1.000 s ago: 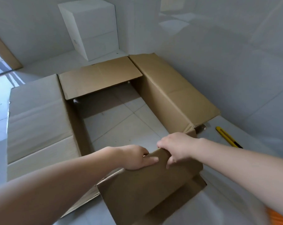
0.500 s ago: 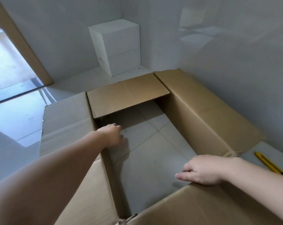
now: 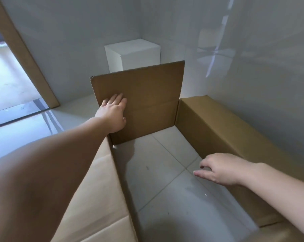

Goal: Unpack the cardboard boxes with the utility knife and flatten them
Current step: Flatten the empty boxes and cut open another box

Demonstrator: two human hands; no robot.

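The box [image 3: 217, 130], brown cardboard open at top and bottom, stands on the pale tiled floor [image 3: 158, 173], which shows through its middle; its far panel [image 3: 140, 100] stands upright, its right wall runs along the grey wall on the right, and its left side slopes down toward the near left, under the left forearm; the left hand [image 3: 112, 114] lies flat against the near face of the far panel, close to that panel's left edge, fingers [image 3: 119, 99] straight and pointing up, gripping nothing; the right hand [image 3: 221, 169] hangs inside the box, just beside the right wall and above the tiles, fingers loosely spread and slightly bent, holding nothing; whether it touches the cardboard cannot be told; a white box [image 3: 132, 55] stands in the far corner of the room, behind the far panel and partly hidden by it; at far left a brown door frame [image 3: 23, 55] leans across the view, with brighter floor beyond it; the knife is out of view.
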